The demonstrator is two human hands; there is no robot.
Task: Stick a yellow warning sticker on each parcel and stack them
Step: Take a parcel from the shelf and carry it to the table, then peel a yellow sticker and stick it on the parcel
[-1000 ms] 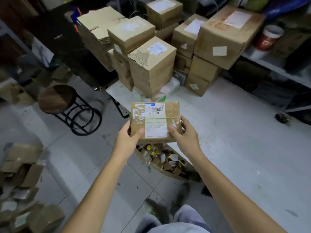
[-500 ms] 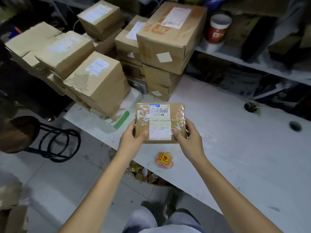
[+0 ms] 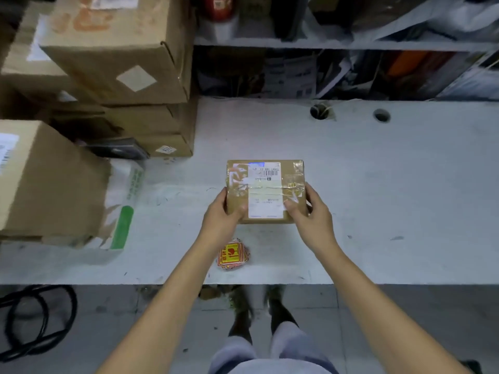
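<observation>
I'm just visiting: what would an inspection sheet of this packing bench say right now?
Surface: white table, scuffed, two holes near its back edge.
Job's things: small parcel with a white label; yellow warning stickers piled near the front edge.
Clutter: stacked cardboard boxes on the left.
Hands: left hand and right hand grip the parcel's sides.
Cables: black cable looped on the floor.
Surroundings: crowded shelf behind.

Parcel (image 3: 266, 191) carried from floor side to over table (image 3: 378, 184); sticker stack (image 3: 232, 254) now visible.
</observation>
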